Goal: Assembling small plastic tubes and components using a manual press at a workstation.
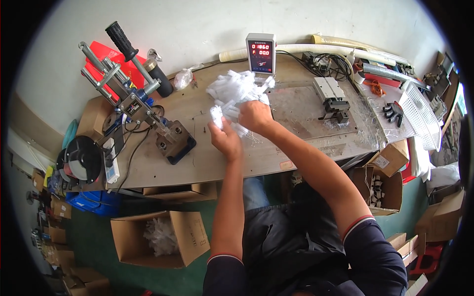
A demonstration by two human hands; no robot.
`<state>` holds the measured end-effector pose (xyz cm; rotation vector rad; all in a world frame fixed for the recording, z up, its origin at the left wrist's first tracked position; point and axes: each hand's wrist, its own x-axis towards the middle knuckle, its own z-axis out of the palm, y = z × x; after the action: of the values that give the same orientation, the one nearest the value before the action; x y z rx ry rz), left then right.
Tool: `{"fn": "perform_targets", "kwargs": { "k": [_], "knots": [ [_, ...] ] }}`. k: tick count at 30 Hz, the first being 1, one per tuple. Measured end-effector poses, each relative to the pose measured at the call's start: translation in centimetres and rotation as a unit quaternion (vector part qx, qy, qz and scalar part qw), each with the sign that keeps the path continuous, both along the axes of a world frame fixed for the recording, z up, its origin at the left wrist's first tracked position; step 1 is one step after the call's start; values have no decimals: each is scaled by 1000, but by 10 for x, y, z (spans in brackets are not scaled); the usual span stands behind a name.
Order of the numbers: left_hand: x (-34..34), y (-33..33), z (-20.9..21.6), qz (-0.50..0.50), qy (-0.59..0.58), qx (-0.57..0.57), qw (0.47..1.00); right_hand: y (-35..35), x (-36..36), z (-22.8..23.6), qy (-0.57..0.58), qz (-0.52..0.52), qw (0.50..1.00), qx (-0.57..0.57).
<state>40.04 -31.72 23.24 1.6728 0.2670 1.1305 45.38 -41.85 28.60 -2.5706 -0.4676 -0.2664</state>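
A heap of white, ribbed plastic strips (232, 86) lies on the worktable (197, 160), in front of a digital counter (261, 53). My left hand (226, 139) is at the heap's near left side, its fingers closed round a small bundle of white ribbed strips (216, 114) that stands up above the thumb. Against the heap's near right side rests my right hand (255, 117), fingers curled inward. What those fingers grip is hidden behind the hand. Several loose strips poke out below and between the two hands.
Left on the table stands a lever hand press (133, 106) with a black grip. A metal fixture (333, 101) and a dark glove (393, 113) lie to the right. An open cardboard box (192, 237) with white pieces sits on the floor; another box (390, 190) is at the right.
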Motion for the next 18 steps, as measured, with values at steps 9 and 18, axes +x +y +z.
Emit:
{"fn": "perform_targets", "kwargs": {
  "k": [9, 18],
  "knots": [
    [-1, -7, 1, -12, 4, 3, 1000, -138, -79, -14, 13, -54, 984, 168],
    [-10, -17, 0, -63, 42, 89, 993, -266, -115, -45, -128, -232, 959, 99]
  ]
}}
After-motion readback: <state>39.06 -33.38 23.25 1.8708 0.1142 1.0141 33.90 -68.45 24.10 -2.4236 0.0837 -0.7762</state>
